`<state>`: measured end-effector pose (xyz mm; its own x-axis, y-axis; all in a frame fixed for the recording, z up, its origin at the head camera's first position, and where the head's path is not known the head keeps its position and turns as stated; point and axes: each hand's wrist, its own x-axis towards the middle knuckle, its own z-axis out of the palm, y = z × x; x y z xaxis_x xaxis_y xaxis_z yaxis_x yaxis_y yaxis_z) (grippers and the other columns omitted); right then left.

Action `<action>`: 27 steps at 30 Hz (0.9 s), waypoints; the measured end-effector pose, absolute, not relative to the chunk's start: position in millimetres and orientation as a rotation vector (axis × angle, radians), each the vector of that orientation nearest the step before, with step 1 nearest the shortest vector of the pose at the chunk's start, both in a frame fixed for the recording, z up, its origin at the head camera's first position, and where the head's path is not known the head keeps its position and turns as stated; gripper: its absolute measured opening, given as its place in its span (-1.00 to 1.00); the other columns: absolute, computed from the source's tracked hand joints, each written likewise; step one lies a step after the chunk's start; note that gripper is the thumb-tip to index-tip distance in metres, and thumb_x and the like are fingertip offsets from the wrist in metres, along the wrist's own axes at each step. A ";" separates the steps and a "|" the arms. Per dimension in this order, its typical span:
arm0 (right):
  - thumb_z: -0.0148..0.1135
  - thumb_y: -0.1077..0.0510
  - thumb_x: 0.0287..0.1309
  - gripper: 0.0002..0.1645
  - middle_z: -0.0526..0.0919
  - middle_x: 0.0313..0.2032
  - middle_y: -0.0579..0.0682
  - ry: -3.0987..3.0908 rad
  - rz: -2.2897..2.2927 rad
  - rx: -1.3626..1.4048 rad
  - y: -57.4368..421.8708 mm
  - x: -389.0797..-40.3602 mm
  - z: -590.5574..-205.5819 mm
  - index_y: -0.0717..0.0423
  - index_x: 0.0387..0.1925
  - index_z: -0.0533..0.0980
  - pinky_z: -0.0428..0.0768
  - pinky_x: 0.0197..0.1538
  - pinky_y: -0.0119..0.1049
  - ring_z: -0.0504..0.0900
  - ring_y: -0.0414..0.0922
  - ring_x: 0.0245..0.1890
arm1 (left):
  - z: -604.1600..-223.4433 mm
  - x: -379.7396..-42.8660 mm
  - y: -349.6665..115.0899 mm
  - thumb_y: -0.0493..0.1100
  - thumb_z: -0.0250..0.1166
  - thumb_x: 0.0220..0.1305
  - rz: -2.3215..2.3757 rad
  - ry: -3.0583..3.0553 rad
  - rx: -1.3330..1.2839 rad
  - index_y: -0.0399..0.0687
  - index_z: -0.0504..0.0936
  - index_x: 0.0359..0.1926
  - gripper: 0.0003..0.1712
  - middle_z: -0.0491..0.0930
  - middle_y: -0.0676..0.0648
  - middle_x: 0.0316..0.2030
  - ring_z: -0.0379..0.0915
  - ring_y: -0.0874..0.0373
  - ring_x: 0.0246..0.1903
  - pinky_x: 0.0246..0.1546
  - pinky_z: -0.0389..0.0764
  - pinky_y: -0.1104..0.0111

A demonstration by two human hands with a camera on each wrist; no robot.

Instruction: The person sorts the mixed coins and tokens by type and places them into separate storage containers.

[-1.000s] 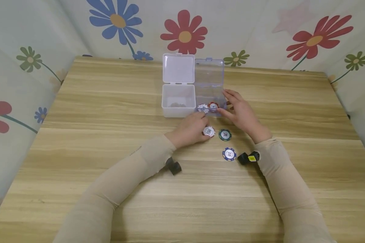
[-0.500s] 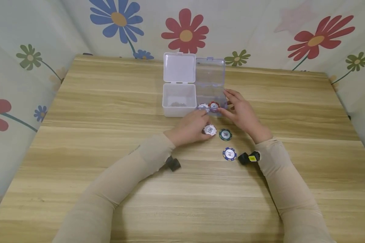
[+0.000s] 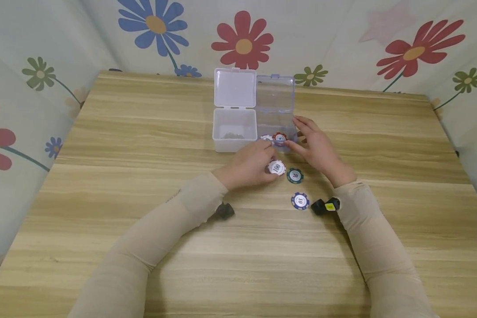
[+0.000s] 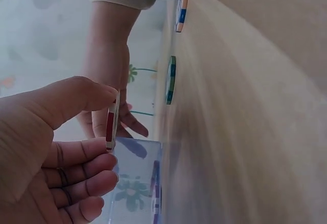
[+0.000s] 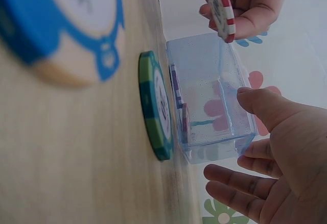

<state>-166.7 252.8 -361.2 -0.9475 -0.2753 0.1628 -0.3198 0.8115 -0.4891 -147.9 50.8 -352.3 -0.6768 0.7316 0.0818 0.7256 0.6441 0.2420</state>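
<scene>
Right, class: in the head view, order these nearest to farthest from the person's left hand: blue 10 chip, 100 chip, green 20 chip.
1. 100 chip: pinched in the left hand.
2. Green 20 chip: on the table, right of the 100 chip.
3. Blue 10 chip: on the table, nearer the person.

100 chip (image 3: 276,168), white face up, red-and-white edge, was pinched in left hand (image 3: 251,164), raised off table (image 3: 270,256). Clear box (image 3: 276,121) stood with lid swung back, held at its side by right hand (image 3: 321,152). Red 5 chip (image 3: 280,139) and white chip (image 3: 266,138), number partly hidden, lay inside. Green 20 chip (image 3: 295,176) lay flat, face up, in front of box; blue 10 chip (image 3: 300,201), likewise flat, lay nearer person, number sideways.
</scene>
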 end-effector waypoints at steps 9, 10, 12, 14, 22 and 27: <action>0.16 -0.09 0.09 -0.16 0.14 0.32 0.10 -2.911 0.818 0.485 253.7 -165.8 -360.4 0.18 0.31 0.11 0.56 -0.02 -0.12 0.52 0.06 -0.04 | -343.2 -149.1 48.7 0.14 0.29 -0.02 0.447 2.822 1.216 -0.08 0.53 -0.19 -0.54 0.46 0.01 -0.24 0.34 0.16 -0.19 -0.08 0.42 0.37; 0.16 -0.09 0.09 -0.16 0.14 0.32 0.10 -2.909 0.819 0.487 254.0 -166.0 -360.5 0.19 0.31 0.11 0.56 -0.03 -0.12 0.52 0.07 -0.04 | -342.5 -149.4 48.4 0.14 0.29 -0.02 0.457 2.821 1.214 -0.08 0.53 -0.19 -0.54 0.46 0.01 -0.24 0.35 0.16 -0.19 -0.08 0.42 0.36; 0.17 -0.07 0.09 -0.16 0.14 0.31 0.10 -2.904 0.818 0.486 254.7 -166.1 -360.8 0.19 0.31 0.12 0.56 -0.03 -0.12 0.52 0.06 -0.04 | -341.2 -150.7 47.8 0.14 0.29 -0.01 0.462 2.819 1.215 -0.08 0.53 -0.18 -0.53 0.46 0.00 -0.23 0.34 0.16 -0.18 -0.07 0.42 0.36; 0.18 -0.06 0.09 -0.17 0.15 0.31 0.10 -2.903 0.816 0.485 255.1 -166.2 -360.9 0.18 0.30 0.12 0.56 -0.04 -0.12 0.51 0.05 -0.03 | -339.0 -152.2 46.5 0.14 0.28 0.01 0.466 2.816 1.211 -0.09 0.53 -0.17 -0.53 0.45 0.00 -0.23 0.34 0.16 -0.18 -0.07 0.42 0.35; 0.17 -0.07 0.09 -0.17 0.15 0.32 0.08 -2.909 0.803 0.482 254.5 -166.6 -361.1 0.18 0.30 0.13 0.56 -0.02 -0.12 0.51 0.04 -0.02 | -327.2 -159.5 36.6 0.13 0.29 0.01 0.473 2.859 1.134 -0.13 0.51 -0.13 -0.49 0.43 -0.02 -0.21 0.31 0.15 -0.20 -0.08 0.43 0.36; 0.17 -0.08 0.09 -0.17 0.15 0.32 0.09 -2.913 0.810 0.484 253.8 -166.3 -360.8 0.19 0.30 0.13 0.56 -0.03 -0.12 0.51 0.04 -0.02 | -324.4 -161.1 33.6 0.11 0.29 0.01 0.496 2.852 1.116 -0.13 0.51 -0.14 -0.51 0.42 -0.02 -0.24 0.29 0.16 -0.22 -0.12 0.43 0.36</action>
